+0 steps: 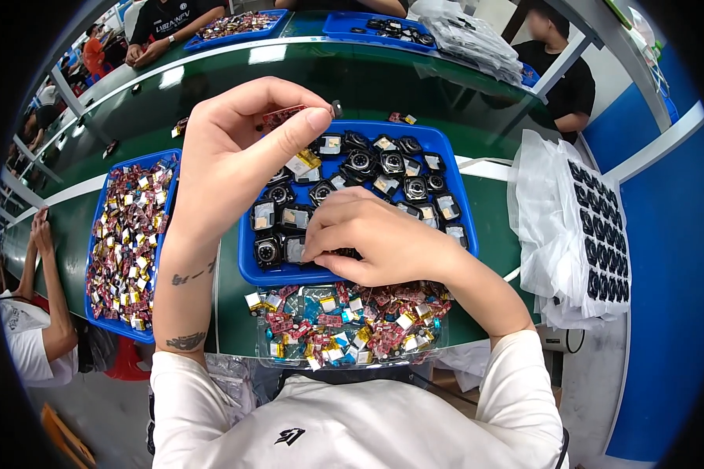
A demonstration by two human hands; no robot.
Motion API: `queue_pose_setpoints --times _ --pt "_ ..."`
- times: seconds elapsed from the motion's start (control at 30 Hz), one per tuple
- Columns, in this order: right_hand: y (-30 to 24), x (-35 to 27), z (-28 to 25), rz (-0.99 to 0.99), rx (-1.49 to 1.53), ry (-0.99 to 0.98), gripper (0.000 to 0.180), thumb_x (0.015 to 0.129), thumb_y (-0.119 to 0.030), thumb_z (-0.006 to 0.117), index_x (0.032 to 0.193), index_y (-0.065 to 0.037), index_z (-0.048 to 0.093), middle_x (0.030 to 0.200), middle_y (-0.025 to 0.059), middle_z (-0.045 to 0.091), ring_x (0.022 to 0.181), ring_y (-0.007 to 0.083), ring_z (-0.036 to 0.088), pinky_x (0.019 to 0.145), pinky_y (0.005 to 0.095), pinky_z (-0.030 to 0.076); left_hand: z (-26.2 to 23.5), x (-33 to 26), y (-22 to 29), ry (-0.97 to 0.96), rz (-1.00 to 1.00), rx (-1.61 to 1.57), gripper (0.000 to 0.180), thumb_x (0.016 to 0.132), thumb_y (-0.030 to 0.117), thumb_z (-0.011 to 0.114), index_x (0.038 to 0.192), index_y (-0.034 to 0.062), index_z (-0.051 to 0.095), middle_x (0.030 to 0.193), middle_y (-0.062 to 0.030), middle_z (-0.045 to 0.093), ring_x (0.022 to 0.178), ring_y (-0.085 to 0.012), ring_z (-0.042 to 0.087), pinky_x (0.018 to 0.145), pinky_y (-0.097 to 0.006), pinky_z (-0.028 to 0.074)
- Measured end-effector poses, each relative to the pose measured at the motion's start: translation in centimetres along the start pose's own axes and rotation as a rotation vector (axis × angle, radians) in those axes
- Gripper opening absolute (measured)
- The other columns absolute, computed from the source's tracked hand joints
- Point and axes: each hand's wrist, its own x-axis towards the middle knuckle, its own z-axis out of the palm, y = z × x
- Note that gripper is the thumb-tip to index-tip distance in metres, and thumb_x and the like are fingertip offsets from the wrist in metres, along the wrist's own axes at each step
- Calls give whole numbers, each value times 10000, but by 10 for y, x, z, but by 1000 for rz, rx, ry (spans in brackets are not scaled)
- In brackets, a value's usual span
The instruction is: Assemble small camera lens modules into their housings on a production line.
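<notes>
Raised over the far left edge of a blue tray (465, 187), my left hand (246, 144) pinches a small red circuit board (281, 116) between thumb and fingers. A little dark part (336, 109) sticks out past the fingertips. Below the thumb shows a yellow-taped battery (305, 162); whether it hangs from the board I cannot tell. My right hand (368, 238) is low inside the tray, fingers curled together, tips against a black watch case (295, 248). What lies within its grip is hidden. Several more watch cases (361, 161) fill the tray.
Close to my body, a clear plastic tray (262, 356) holds piled boards with batteries. Another blue tray (94, 309) of them stands left. To the right, white sheets (540, 227) lie beside a tray of black parts (598, 234). Across the green bench (368, 70) sit other people.
</notes>
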Motion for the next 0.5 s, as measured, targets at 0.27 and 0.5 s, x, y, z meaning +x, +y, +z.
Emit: queue_pose_setpoints --times 0.27,0.5 --pt "16 3 39 123 -530 156 292 716 -303 725 871 -67 652 929 58 535 902 241 506 768 376 407 4 1 2 -32 -10 -16 133 833 86 684 904 -24 664 835 -38 655 766 -67 585 675 -199 463" --pt "13 4 37 150 -420 215 368 710 -297 733 954 -62 589 980 64 531 925 255 511 754 382 440 3 -1 1 -48 -36 17 129 834 98 680 878 -22 664 793 -29 647 729 -61 574 650 -202 449"
